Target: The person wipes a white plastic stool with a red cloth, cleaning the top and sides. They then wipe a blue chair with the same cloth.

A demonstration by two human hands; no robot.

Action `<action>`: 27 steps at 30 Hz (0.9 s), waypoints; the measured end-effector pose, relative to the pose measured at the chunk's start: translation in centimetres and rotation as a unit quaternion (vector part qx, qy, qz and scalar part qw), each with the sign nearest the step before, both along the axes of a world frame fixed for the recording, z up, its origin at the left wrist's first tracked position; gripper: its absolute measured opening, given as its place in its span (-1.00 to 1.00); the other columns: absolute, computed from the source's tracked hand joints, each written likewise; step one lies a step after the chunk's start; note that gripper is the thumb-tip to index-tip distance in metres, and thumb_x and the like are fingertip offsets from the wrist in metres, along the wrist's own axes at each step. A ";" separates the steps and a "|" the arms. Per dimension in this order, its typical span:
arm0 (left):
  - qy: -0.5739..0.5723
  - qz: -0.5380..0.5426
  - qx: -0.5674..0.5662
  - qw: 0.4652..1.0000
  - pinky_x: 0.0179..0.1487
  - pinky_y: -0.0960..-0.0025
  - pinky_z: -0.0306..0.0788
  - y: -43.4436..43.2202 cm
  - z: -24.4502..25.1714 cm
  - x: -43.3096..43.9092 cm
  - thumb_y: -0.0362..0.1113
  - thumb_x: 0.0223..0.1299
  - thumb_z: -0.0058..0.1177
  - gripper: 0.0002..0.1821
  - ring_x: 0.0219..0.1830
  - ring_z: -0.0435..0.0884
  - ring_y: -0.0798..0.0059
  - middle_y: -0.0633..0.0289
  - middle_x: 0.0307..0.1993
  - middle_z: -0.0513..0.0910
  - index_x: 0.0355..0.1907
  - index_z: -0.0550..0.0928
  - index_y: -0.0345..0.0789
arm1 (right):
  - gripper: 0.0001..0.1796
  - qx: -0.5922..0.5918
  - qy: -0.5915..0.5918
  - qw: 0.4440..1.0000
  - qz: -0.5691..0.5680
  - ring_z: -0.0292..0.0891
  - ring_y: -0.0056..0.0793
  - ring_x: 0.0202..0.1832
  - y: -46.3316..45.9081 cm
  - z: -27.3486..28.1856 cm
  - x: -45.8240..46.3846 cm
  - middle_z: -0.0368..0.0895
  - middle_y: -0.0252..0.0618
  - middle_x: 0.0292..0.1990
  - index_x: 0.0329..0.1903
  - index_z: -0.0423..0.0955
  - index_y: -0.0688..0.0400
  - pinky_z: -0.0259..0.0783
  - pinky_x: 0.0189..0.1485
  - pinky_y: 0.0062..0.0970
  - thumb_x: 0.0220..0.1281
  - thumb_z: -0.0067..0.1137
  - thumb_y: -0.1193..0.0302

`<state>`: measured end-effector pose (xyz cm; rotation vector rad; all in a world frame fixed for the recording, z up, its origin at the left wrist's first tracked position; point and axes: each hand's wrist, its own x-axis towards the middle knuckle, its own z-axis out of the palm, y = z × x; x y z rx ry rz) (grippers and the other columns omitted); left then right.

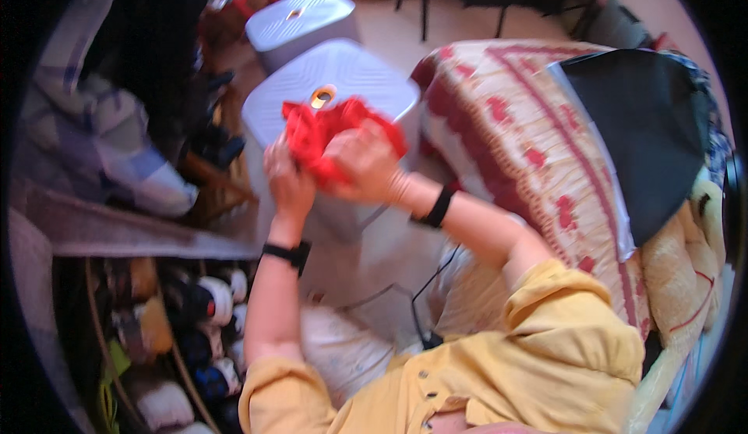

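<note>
A bunched red cloth point(315, 142) is held in both hands over the near edge of a pale plastic stool or box top point(368, 71) with a ridged surface and a round hole near its middle. My left hand point(289, 177) grips the cloth's lower left side. On the cloth's right part, my right hand point(365, 162) is closed, its fingers curled into the fabric. Motion blur softens both hands and the cloth. Each wrist wears a black band.
A second pale stool or box point(304, 13) stands behind the first. To the right lies a flowered quilt point(526, 124) with a dark sheet point(643, 124) on it. A rack of shoes point(216, 302) is at lower left. A black cable point(414, 311) runs across the floor.
</note>
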<state>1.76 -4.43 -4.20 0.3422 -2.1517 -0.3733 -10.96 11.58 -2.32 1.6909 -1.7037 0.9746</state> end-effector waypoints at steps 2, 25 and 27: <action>-0.005 0.005 0.006 1.000 0.46 -0.06 0.22 -0.4 0.0 0.6 -0.21 0.39 0.05 -0.59 0.35 0.46 -0.09 -0.13 0.22 0.59 0.17 0.60 -0.39 | -0.52 0.058 0.028 0.997 0.035 0.54 -0.25 0.09 0.3 0.3 -2.4 0.64 -0.29 -0.01 -0.07 0.56 0.01 0.29 0.31 -0.01 0.04 0.38 0.00; -0.305 0.085 -0.085 0.945 0.44 -0.45 0.03 7.2 6.0 -2.9 0.43 0.15 0.16 -0.14 0.44 0.34 -0.11 0.06 0.45 0.40 0.46 0.45 0.10 | -0.72 0.033 -0.426 0.904 -0.024 0.69 -0.24 -0.04 0.4 2.6 -9.8 0.73 -0.11 -0.03 -0.02 0.66 0.18 0.54 0.09 -0.37 0.32 0.12 0.35; -0.280 0.056 0.000 0.958 0.46 -0.44 0.00 3.8 6.2 -3.1 0.46 0.12 0.16 -0.19 0.45 0.36 0.10 0.16 0.40 0.47 0.37 0.56 0.09 | -0.72 0.045 -0.397 0.915 -0.059 0.68 -0.24 -0.04 0.2 1.9 -9.7 0.73 -0.12 -0.05 -0.04 0.67 0.17 0.54 0.09 -0.35 0.32 0.13 0.32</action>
